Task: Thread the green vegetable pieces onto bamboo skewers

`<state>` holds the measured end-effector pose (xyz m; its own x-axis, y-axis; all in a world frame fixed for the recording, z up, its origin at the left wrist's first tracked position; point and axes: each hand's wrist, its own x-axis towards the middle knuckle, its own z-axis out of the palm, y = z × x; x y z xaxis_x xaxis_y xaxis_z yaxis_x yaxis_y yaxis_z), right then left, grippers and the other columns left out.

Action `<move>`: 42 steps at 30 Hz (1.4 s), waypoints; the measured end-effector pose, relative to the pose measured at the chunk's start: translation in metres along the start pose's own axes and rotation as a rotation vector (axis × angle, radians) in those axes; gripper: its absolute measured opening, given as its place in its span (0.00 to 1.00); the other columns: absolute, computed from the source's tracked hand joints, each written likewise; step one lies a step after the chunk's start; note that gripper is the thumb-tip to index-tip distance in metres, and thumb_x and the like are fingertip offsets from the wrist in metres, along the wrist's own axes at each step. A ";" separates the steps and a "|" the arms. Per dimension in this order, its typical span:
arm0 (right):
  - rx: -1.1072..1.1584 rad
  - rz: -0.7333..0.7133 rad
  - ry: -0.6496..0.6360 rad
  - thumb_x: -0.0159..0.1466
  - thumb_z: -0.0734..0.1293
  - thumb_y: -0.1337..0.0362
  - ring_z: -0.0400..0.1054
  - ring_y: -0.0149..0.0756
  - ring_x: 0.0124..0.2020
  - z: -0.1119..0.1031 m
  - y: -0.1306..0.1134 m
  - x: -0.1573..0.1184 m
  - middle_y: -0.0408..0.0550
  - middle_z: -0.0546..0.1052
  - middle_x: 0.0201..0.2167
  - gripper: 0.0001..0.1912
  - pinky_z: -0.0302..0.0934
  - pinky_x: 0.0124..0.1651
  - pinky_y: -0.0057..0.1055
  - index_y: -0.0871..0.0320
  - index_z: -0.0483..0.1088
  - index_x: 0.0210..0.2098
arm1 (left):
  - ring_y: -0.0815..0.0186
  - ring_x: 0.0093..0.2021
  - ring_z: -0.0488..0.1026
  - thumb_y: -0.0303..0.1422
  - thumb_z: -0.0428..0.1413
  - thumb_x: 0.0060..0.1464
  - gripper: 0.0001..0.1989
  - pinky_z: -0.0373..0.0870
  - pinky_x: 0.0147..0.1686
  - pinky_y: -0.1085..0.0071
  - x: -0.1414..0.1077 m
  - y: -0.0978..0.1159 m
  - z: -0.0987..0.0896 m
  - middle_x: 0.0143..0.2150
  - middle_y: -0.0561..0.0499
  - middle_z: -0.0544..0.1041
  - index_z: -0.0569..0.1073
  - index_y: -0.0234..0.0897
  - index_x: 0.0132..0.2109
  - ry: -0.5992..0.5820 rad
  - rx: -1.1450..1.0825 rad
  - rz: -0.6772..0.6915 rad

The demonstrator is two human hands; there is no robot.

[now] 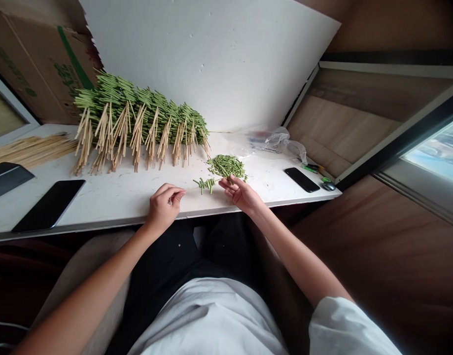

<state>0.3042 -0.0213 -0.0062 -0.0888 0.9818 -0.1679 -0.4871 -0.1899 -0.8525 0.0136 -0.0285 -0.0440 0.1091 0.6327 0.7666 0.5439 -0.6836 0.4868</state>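
A bamboo skewer with several short green bean pieces (206, 185) threaded on it lies crosswise between my hands, above the table's front part. My left hand (164, 204) is closed in a pinch at the skewer's left end; the stick between fingers and beans is barely visible. At the skewer's bare right tip, my right hand (243, 194) is half turned up, thumb and fingers pinching a small green bean piece (231, 180). Just behind it lies a loose pile of cut green bean pieces (226, 165).
Finished bean skewers (137, 113) are stacked at the back left, sticks facing me. Bare bamboo sticks (34, 149) lie far left. Two dark phones (51, 204) rest front left, another phone (302, 179) right. Clear plastic bags (281, 140) sit against the white board (219, 59).
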 end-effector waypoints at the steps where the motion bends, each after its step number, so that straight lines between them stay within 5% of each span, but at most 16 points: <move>1: 0.005 -0.002 -0.001 0.61 0.81 0.55 0.80 0.41 0.59 0.000 0.000 0.000 0.48 0.87 0.47 0.14 0.74 0.47 0.26 0.53 0.79 0.40 | 0.65 0.36 0.78 0.33 0.60 0.70 0.09 0.75 0.35 0.70 0.000 0.000 0.000 0.39 0.46 0.81 0.83 0.35 0.42 0.002 0.000 0.003; 20: -0.079 -0.187 0.077 0.45 0.88 0.49 0.83 0.49 0.53 0.004 0.008 0.000 0.52 0.87 0.38 0.25 0.74 0.64 0.40 0.57 0.84 0.34 | 0.67 0.32 0.75 0.30 0.59 0.70 0.09 0.72 0.34 0.71 -0.002 -0.002 0.001 0.38 0.48 0.80 0.83 0.36 0.42 0.006 0.036 0.081; 42: -0.172 -0.302 -0.004 0.53 0.85 0.48 0.82 0.49 0.55 0.009 0.017 -0.009 0.50 0.88 0.42 0.20 0.69 0.69 0.47 0.56 0.84 0.35 | 0.66 0.35 0.77 0.29 0.58 0.71 0.09 0.73 0.35 0.71 -0.003 -0.003 -0.001 0.37 0.48 0.81 0.82 0.36 0.41 0.015 0.026 0.143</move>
<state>0.2890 -0.0337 -0.0148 0.0341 0.9937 0.1065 -0.3385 0.1118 -0.9343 0.0107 -0.0293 -0.0470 0.1744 0.5239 0.8337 0.5451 -0.7565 0.3614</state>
